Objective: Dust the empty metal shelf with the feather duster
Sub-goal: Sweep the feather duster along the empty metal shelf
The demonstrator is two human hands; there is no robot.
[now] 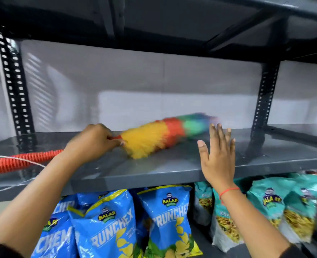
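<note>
A grey metal shelf [154, 170] runs across the middle of the view with nothing stored on it. The feather duster [157, 136] lies on it, its yellow, orange, green and blue head blurred and pointing right. My left hand [92, 140] grips the duster where the head meets the ribbed orange handle [14, 162], which sticks out to the left past the shelf's front edge. My right hand [219, 151] hovers flat with fingers spread over the shelf's front right part, just right of the duster's head and holding nothing.
Black perforated uprights stand at the left [14, 86] and right [263, 105]. Another grey shelf [154, 25] hangs close overhead. Below, blue chip bags [107, 224] and teal snack bags [269, 207] fill the lower shelf. A white wall backs the rack.
</note>
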